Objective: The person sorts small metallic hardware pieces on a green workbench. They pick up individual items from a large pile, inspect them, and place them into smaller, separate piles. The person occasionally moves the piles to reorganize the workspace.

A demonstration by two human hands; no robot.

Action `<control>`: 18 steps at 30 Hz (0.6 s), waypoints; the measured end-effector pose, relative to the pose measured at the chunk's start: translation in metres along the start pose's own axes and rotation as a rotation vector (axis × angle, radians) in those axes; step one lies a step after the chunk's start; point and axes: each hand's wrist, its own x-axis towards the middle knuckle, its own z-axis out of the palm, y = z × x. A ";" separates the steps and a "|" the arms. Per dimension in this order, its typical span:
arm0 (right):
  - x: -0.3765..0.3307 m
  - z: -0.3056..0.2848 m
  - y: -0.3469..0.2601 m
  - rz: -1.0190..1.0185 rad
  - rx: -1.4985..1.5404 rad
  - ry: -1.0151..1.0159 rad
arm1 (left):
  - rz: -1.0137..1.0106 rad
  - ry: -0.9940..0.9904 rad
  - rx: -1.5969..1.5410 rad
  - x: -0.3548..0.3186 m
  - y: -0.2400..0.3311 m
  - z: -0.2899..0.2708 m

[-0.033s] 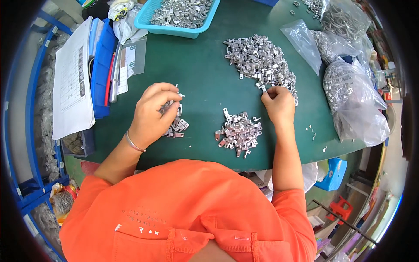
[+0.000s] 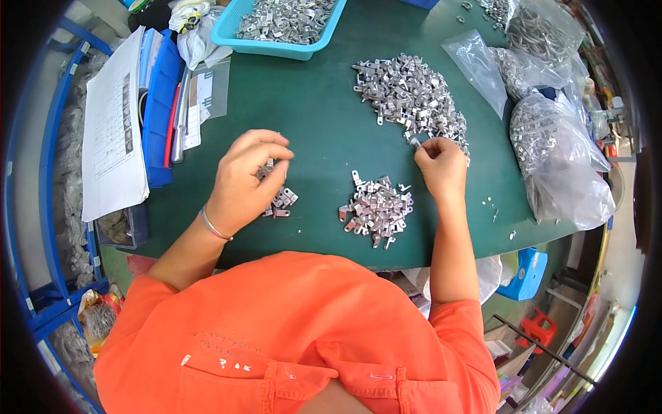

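My left hand (image 2: 241, 179) hovers with curved, parted fingers over a small heap of metal brackets (image 2: 282, 201), partly covering it. No piece shows between its thumb and fingertips. At the lower edge of a large heap of silver metal brackets (image 2: 410, 93), my right hand (image 2: 443, 165) pinches one small metal bracket (image 2: 415, 142) between thumb and forefinger. A medium heap of metal brackets (image 2: 376, 209) lies between my hands, nearer to me.
A light-blue plastic basket (image 2: 269, 47) of metal parts stands at the back. Clear bags of parts (image 2: 538, 138) line the right side. A blue bin (image 2: 162, 110) with papers leaning on it stands at the left. Small white scraps (image 2: 512, 235) dot the green table (image 2: 310, 117).
My left fingers have shifted slightly right and spread a little; the small metal piece by their tips no longer shows. My right hand stays almost still with its bracket.
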 end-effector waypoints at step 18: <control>-0.085 -0.008 -0.038 -0.106 1.022 -0.271 | -0.698 -0.433 -0.981 0.018 0.038 0.058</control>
